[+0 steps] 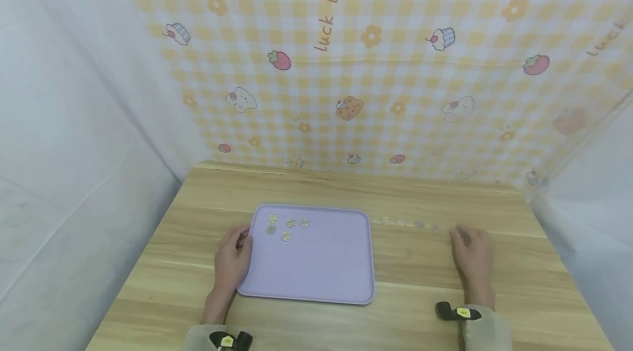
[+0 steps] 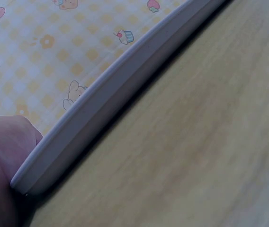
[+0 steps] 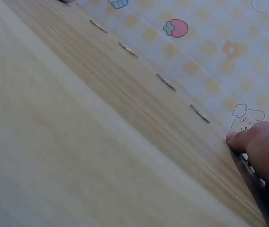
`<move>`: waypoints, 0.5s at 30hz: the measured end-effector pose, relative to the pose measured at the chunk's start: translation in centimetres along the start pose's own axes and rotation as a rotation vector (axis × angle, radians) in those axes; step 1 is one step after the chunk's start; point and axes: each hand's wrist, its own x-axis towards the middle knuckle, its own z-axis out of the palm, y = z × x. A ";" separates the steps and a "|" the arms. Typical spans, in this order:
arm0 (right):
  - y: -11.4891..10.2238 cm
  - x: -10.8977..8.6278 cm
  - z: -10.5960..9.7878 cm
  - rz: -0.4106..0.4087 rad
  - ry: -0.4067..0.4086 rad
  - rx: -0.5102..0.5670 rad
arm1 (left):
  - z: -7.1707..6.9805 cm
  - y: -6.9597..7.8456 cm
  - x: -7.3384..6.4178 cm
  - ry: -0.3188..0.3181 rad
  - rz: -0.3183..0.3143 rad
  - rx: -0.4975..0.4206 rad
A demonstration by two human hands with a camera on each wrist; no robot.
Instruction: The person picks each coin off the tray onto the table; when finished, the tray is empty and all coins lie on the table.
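Below the centre of the frame, on a wood-grain table (image 1: 405,318), we see a lilac tray (image 1: 326,263). Five coins (image 1: 286,236) lie flat near its upper left corner. Right of the tray, four more coins (image 1: 401,222) lie on the wood in a spaced row. At the tray's left edge, the left hand (image 1: 231,263) grips the rim, thumb against it. Past the row's right end, the right hand (image 1: 475,255) rests low at the table with its fingers curled; we cannot tell whether a coin is between them. Behind it all hangs a yellow-checked cloth (image 1: 415,76).

We judge that the step in hand is setting out or gathering coins one at a time. As we see it, the next move calls for a careful fingertip pinch, since such thin pieces offer little edge, and a steady tray.
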 end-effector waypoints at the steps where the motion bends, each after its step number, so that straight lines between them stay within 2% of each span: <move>1: 0.1 0.0 0.0 0.000 0.001 0.000 | 0.0 0.0 0.0 -0.002 -0.001 0.002; 15: 0.2 0.3 0.2 0.001 0.002 0.000 | -0.1 -0.2 0.0 -0.015 0.007 -0.008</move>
